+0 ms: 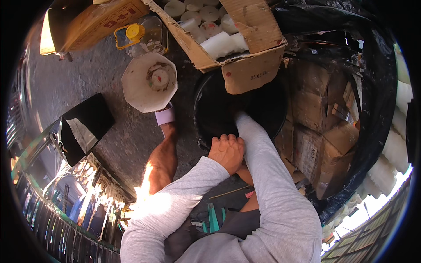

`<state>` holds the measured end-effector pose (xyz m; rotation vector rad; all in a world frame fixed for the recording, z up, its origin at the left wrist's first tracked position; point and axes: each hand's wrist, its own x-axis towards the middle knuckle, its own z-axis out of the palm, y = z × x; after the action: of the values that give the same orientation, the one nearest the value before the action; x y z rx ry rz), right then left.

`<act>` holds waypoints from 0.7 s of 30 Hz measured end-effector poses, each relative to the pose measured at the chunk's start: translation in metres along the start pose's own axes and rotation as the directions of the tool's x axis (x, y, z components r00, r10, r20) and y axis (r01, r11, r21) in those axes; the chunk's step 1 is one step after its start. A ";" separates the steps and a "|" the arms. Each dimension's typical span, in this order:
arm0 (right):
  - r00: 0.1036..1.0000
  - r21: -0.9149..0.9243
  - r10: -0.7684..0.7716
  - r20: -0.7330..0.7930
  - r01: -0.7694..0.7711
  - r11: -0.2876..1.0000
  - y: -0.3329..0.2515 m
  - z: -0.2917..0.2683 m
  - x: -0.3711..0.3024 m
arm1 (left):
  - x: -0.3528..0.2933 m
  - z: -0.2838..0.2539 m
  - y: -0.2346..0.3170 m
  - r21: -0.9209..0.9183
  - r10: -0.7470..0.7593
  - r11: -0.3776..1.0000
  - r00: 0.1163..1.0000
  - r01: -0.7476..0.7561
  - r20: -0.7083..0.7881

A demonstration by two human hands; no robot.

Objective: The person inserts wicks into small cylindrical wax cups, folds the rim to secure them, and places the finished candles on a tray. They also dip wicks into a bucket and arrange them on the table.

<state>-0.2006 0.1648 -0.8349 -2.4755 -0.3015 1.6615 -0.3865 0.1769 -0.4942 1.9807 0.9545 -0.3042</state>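
A large round black tub (206, 105) stands in front of me, its inside too dark to make out. My left hand (227, 153) is closed over its near rim, knuckles up, right beside my right sleeve. My right arm reaches down into the tub. Only a dim trace of my right hand (237, 108) shows there, so its fingers and anything in them are hidden. Over the tub's far edge hangs a flap of an open cardboard box (188, 41), which holds several white, round, candle-like pieces (210, 30).
Left of the tub are a whitish octagonal dish (136, 83) with residue in it and a clear jug with a yellow cap (135, 32). Worn cardboard boxes (309, 98) stack at right beside black plastic sheeting (377, 109). A black container (87, 127) stands farther left, near hanging white strings (103, 193).
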 end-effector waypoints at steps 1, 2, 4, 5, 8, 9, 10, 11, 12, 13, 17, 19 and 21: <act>1.000 0.017 -0.004 0.004 0.004 1.000 0.003 0.000 0.005 | 0.001 0.002 0.000 0.009 -0.005 1.000 1.000 0.005 -0.004; 1.000 0.022 -0.003 0.003 0.003 1.000 0.010 -0.002 0.007 | 0.002 0.004 -0.001 0.011 -0.012 1.000 1.000 0.012 0.003; 1.000 0.077 -0.009 0.016 0.008 0.997 0.021 -0.002 0.010 | 0.006 0.011 -0.004 0.013 -0.035 0.999 0.999 0.035 -0.019; 1.000 0.113 -0.010 0.023 0.007 0.994 0.028 -0.005 0.006 | 0.008 0.014 -0.008 0.011 -0.054 0.998 0.998 0.054 -0.045; 0.998 0.406 -0.034 0.047 0.012 0.914 0.038 -0.012 -0.036 | 0.022 0.025 -0.020 -0.110 -0.166 0.981 0.983 0.157 -0.074; 1.000 0.475 0.019 0.005 -0.019 0.880 0.036 -0.018 -0.061 | 0.029 0.027 -0.024 -0.167 -0.216 0.964 0.975 0.206 -0.045; 0.995 0.551 -0.097 -0.009 0.087 0.830 0.028 -0.024 -0.087 | 0.036 0.029 -0.026 -0.315 -0.276 0.920 0.956 0.232 -0.103; 0.985 0.592 -0.162 -0.054 0.162 0.789 0.017 -0.029 -0.117 | 0.043 0.031 -0.027 -0.461 -0.344 0.850 0.931 0.256 -0.118; 0.981 0.652 -0.189 0.053 0.109 0.750 0.008 -0.043 -0.149 | 0.050 0.033 -0.027 -0.595 -0.412 0.758 0.903 0.267 -0.121; 0.933 0.729 -0.317 0.169 0.098 0.677 -0.001 -0.055 -0.182 | 0.053 0.033 -0.028 -0.705 -0.462 0.636 0.887 0.313 -0.023; 0.958 0.607 -0.259 0.124 0.133 0.784 -0.028 -0.076 -0.282 | 0.053 0.039 -0.018 -0.977 -0.336 -0.150 0.922 0.150 0.193; 0.964 0.552 -0.254 0.073 0.173 0.815 -0.033 -0.084 -0.304 | 0.048 0.041 -0.013 -0.953 -0.262 -0.212 0.927 0.216 0.268; 0.951 0.519 -0.305 0.053 0.235 0.822 -0.034 -0.092 -0.312 | 0.045 0.044 -0.007 -0.929 -0.246 -0.308 0.926 0.205 0.286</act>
<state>-0.2337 0.1204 -0.5125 -1.8441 -0.1851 1.5426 -0.3550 0.1664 -0.5480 0.1015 1.0117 0.3259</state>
